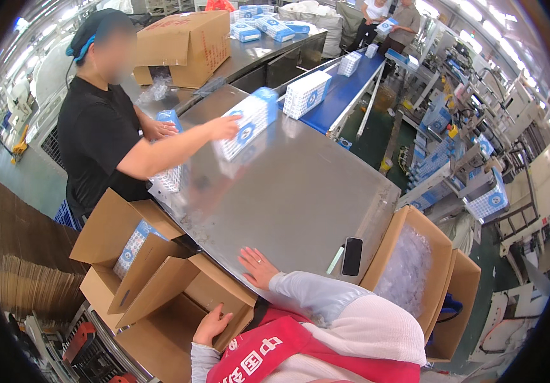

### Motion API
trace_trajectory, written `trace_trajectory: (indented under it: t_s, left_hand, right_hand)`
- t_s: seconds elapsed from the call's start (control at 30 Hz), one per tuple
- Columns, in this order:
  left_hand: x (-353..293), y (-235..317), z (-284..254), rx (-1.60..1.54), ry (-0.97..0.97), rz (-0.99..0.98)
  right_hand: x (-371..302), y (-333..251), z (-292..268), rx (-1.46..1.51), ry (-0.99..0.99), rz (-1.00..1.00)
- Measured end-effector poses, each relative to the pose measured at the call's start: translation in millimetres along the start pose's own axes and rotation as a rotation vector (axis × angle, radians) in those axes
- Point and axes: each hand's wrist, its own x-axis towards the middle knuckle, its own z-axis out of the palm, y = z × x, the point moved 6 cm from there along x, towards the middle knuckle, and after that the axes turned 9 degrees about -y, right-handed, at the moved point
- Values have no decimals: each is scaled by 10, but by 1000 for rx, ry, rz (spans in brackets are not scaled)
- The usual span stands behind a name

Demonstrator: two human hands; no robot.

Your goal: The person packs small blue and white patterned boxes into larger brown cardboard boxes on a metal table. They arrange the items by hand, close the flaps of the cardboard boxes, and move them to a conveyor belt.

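Note:
My right hand point(259, 268) lies flat near the front edge of the metal table point(288, 191), fingers spread, a ring on one finger, holding nothing. My left hand point(211, 324) hovers at the near side of an open cardboard carton point(160, 335), fingers partly bent and apart with nothing seen in them; whether it touches the carton cannot be told. Across the table, a co-worker in black has one hand point(224, 127) on a blue-and-white pack point(248, 124), blurred by motion. The co-worker's other hand point(158, 129) is by another blue-and-white pack point(169, 119).
A second open carton point(106, 255) holds a pack point(136, 249). A phone point(352, 256) lies beside a pale green strip point(335, 260). To the right stands a carton of clear plastic point(406, 271). Packs ride a blue conveyor point(332, 102); flattened cardboard point(26, 268) is stacked left.

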Motion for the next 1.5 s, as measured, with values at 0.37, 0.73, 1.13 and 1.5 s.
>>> trace_trajectory:
  t_s: [0.37,0.73,1.13,1.5]
  left_hand:
    - [15,-11,12,-8,-12,12]
    - [57,-61,58,2,-8,41]
    - [104,-137,242,110,0,124]
    - [-17,48,254,134,-19,27]
  right_hand:
    - [-2,-7,40,-46,-30,13]
    - [-27,1,67,-52,1,13]
    - [57,-1,186,44,-70,-28]
    - [-7,-151,85,-33,-104,-43]
